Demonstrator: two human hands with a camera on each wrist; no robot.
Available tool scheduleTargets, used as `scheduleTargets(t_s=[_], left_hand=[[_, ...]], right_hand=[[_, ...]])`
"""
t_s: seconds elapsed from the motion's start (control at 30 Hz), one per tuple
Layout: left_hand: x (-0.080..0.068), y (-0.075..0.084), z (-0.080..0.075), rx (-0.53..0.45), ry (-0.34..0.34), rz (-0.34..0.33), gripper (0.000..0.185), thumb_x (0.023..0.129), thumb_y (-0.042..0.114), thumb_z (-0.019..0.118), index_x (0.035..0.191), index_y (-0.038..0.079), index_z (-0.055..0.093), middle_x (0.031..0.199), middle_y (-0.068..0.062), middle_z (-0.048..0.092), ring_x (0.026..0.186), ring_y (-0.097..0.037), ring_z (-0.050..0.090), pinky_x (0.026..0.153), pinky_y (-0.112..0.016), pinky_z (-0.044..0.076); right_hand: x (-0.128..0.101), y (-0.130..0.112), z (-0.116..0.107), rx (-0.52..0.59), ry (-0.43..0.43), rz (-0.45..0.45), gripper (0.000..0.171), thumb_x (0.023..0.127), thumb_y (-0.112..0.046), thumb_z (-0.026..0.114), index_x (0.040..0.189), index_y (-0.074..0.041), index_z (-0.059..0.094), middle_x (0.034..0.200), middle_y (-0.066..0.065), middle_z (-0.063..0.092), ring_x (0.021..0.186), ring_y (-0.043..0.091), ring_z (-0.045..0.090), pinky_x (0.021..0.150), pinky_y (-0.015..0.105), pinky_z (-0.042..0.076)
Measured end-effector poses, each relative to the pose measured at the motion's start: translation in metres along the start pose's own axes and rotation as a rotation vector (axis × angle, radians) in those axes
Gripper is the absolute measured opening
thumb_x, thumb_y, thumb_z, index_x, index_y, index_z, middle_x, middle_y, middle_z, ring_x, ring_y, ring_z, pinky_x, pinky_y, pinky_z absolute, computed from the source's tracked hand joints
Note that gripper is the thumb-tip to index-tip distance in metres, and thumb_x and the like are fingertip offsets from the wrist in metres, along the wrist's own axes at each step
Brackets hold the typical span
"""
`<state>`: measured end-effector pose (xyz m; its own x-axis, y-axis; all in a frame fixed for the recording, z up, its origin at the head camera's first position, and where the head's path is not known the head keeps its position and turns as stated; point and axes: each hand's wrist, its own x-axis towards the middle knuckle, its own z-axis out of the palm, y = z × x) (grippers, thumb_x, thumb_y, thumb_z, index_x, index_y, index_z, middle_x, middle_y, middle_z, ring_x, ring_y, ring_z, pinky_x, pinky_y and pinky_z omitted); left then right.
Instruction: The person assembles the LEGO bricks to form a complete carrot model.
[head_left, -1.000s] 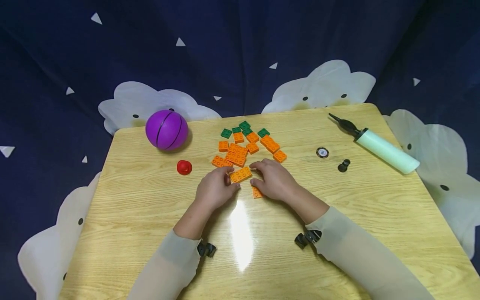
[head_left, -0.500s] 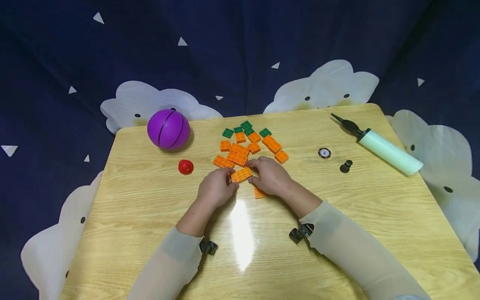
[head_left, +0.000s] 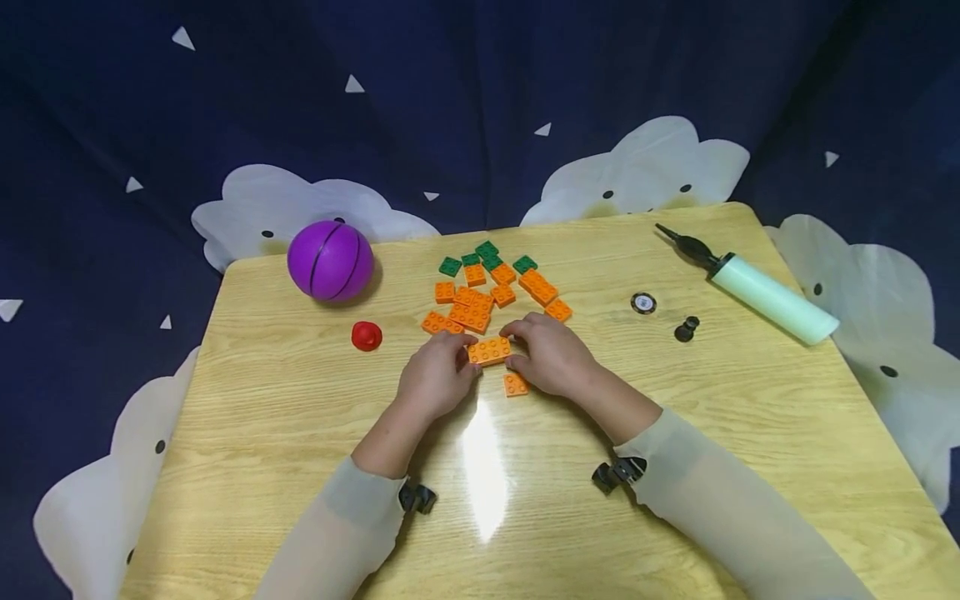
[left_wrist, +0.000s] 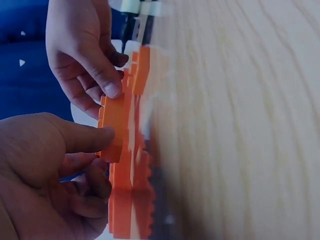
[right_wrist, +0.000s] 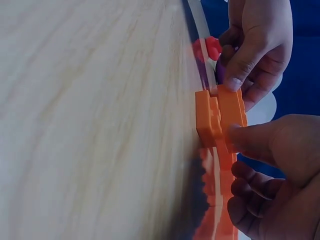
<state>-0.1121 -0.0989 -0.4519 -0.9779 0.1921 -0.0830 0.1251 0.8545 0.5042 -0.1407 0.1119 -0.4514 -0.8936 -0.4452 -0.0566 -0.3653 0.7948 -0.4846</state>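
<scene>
A long orange toy brick [head_left: 489,352] with two rows of studs lies between both hands. My left hand [head_left: 435,375] pinches its left end, thumb on the near side. At its right end, my right hand [head_left: 552,354] pinches it between thumb and fingers. The left wrist view shows both thumbs along the near face of the long brick [left_wrist: 114,122], which is held just above the table. A small square orange brick [head_left: 515,385] sits on the table close to my right thumb. In the right wrist view this small brick [right_wrist: 203,115] stands in front of the long one.
Several orange bricks [head_left: 471,312] and green bricks [head_left: 487,250] lie beyond the hands. A purple ball [head_left: 330,261] and a red hat-shaped piece [head_left: 367,336] are at left. At right are a poker chip [head_left: 643,303], a black chess pawn [head_left: 686,329] and a hand pump [head_left: 772,296].
The long brick has turned slightly to lie more level and shifted a little right between the hands. My right hand has uncovered more of the small brick and now grips the long one.
</scene>
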Motion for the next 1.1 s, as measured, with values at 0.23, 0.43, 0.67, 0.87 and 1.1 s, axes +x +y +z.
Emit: scheduleTargets(t_s=[0.23, 0.43, 0.67, 0.87, 1.1], left_hand=[[-0.006, 0.007, 0.002, -0.022, -0.004, 0.057, 0.037, 0.094, 0.024, 0.077, 0.13, 0.017, 0.071, 0.125, -0.004, 0.061, 0.097, -0.021, 0.063, 0.084, -0.04, 0.054], [-0.009, 0.012, 0.004, -0.052, -0.028, 0.097, 0.039, 0.094, 0.025, 0.077, 0.132, 0.014, 0.07, 0.108, -0.003, 0.064, 0.092, -0.022, 0.062, 0.075, -0.037, 0.05], [-0.016, 0.014, 0.006, -0.053, -0.06, 0.092, 0.039, 0.095, 0.027, 0.076, 0.132, 0.017, 0.07, 0.111, 0.0, 0.066, 0.082, -0.018, 0.056, 0.071, -0.035, 0.047], [-0.022, 0.016, 0.008, -0.055, -0.069, 0.098, 0.039, 0.095, 0.027, 0.076, 0.132, 0.016, 0.07, 0.119, 0.0, 0.067, 0.085, -0.016, 0.056, 0.077, -0.036, 0.05], [-0.024, 0.019, 0.012, -0.048, -0.091, 0.096, 0.039, 0.095, 0.027, 0.076, 0.132, 0.016, 0.07, 0.123, -0.001, 0.067, 0.093, -0.017, 0.06, 0.083, -0.039, 0.052]], right_hand=[[-0.018, 0.007, -0.004, 0.021, 0.043, -0.039, 0.041, 0.093, -0.028, 0.077, 0.13, -0.012, 0.07, 0.122, 0.009, 0.067, 0.116, 0.028, 0.061, 0.102, 0.046, 0.048], [-0.031, 0.01, -0.006, 0.027, 0.066, -0.058, 0.04, 0.093, -0.028, 0.077, 0.128, -0.01, 0.071, 0.12, 0.009, 0.068, 0.115, 0.029, 0.062, 0.102, 0.046, 0.049], [-0.044, 0.011, -0.005, 0.017, 0.077, -0.077, 0.041, 0.092, -0.029, 0.077, 0.128, -0.01, 0.072, 0.116, 0.006, 0.068, 0.11, 0.028, 0.064, 0.097, 0.047, 0.052], [-0.051, 0.011, -0.004, 0.011, 0.082, -0.091, 0.04, 0.091, -0.029, 0.078, 0.126, -0.01, 0.072, 0.115, 0.006, 0.068, 0.109, 0.028, 0.064, 0.097, 0.046, 0.052], [-0.056, 0.013, -0.003, 0.002, 0.067, -0.085, 0.04, 0.092, -0.029, 0.079, 0.126, -0.009, 0.072, 0.116, 0.006, 0.069, 0.112, 0.027, 0.065, 0.099, 0.046, 0.051]])
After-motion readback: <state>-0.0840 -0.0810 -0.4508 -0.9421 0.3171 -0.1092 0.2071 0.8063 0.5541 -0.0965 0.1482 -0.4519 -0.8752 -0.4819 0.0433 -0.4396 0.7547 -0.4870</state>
